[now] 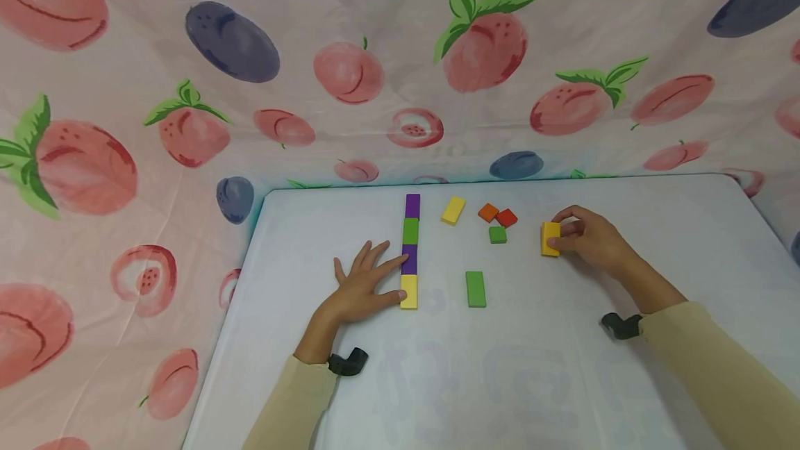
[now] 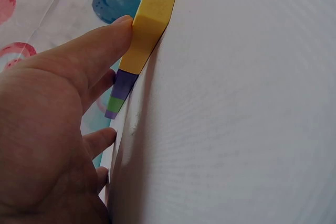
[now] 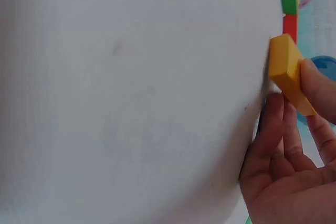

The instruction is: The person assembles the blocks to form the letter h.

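Four coloured blocks form a straight line on the white table [image 1: 500, 380]: purple [image 1: 412, 205] at the far end, then green [image 1: 410, 231], a second purple [image 1: 409, 266] and yellow [image 1: 409, 301] nearest me. Fingers spread, my left hand [image 1: 356, 295] lies beside this line; its thumb touches the yellow block and its index finger reaches the nearer purple one. Over to the right, my right hand [image 1: 594, 240] pinches another yellow block [image 1: 549, 231] between thumb and fingers. The right wrist view shows this block [image 3: 281, 59] tilted, close to the white surface.
Between the hands lie a loose yellow block [image 1: 453, 210], a long green block [image 1: 476, 289], and small orange [image 1: 488, 212], red [image 1: 507, 217] and green [image 1: 497, 235] pieces. A fruit-patterned cloth [image 1: 387, 12] hangs behind the table's far edge.
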`<state>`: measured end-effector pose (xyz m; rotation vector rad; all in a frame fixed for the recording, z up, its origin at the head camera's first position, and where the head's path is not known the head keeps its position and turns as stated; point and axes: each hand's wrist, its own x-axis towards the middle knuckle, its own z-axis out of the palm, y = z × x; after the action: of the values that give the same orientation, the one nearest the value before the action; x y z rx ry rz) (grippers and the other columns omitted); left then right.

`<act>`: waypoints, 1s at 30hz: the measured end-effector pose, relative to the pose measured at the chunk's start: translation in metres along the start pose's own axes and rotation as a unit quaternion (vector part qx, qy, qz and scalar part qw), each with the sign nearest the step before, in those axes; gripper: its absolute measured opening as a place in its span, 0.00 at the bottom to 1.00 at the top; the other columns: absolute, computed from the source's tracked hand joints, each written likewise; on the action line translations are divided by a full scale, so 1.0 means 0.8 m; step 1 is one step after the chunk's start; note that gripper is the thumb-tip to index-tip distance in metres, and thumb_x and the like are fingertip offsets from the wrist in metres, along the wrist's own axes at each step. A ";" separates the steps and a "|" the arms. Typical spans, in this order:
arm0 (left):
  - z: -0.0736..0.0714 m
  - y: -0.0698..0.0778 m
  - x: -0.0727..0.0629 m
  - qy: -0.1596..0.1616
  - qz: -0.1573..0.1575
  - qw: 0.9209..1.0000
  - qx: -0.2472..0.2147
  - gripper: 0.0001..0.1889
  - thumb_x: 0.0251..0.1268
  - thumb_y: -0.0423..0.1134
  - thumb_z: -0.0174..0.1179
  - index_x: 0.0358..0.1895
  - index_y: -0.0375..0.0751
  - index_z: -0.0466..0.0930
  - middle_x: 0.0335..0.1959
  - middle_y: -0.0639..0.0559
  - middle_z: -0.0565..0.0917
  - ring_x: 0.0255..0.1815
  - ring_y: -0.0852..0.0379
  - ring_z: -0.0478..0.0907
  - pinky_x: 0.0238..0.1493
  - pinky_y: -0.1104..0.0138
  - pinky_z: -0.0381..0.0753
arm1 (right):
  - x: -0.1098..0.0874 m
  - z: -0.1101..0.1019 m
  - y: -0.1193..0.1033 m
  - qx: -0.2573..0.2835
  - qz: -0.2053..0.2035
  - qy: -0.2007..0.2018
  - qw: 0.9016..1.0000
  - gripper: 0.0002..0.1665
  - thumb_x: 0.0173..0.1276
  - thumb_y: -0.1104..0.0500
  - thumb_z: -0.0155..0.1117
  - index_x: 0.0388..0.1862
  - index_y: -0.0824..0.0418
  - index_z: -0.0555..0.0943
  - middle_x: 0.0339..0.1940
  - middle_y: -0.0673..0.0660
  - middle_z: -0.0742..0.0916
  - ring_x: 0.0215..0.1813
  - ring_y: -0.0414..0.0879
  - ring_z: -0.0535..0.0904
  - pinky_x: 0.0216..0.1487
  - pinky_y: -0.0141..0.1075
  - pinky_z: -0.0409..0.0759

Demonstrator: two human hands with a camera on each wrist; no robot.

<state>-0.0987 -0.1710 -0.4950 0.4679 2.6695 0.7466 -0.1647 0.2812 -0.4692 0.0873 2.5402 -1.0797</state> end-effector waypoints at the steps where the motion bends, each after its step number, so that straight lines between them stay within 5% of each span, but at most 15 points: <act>1: 0.000 0.000 0.000 0.000 -0.001 1.000 -0.001 0.36 0.68 0.64 0.60 0.78 0.71 0.61 0.86 0.55 0.47 0.87 0.45 0.29 0.68 0.26 0.15 | 0.000 0.000 0.000 0.012 0.003 -0.001 1.000 0.34 0.69 0.46 0.71 0.67 0.58 0.70 0.60 0.68 0.80 0.58 0.60 0.76 0.53 0.39 0.82; 6: -0.001 0.000 0.000 -0.001 0.001 1.000 0.000 0.36 0.68 0.65 0.60 0.78 0.72 0.61 0.86 0.55 0.47 0.87 0.45 0.29 0.68 0.26 0.15 | -0.004 0.006 -0.005 0.088 0.015 -0.006 0.996 0.37 0.70 0.42 0.69 0.69 0.57 0.68 0.65 0.68 0.77 0.60 0.58 0.75 0.46 0.24 0.81; 30: -0.001 0.001 0.002 -0.004 0.000 1.000 -0.004 0.37 0.68 0.64 0.60 0.79 0.73 0.60 0.86 0.56 0.46 0.87 0.45 0.29 0.68 0.26 0.15 | -0.015 0.050 -0.057 0.209 -0.024 -0.061 0.976 0.35 0.72 0.48 0.68 0.70 0.60 0.67 0.60 0.66 0.79 0.53 0.48 0.81 0.52 0.32 0.86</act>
<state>-0.1001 -0.1701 -0.4943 0.4692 2.6569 0.7542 -0.1498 0.2219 -0.4591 0.0679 2.1814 -1.5715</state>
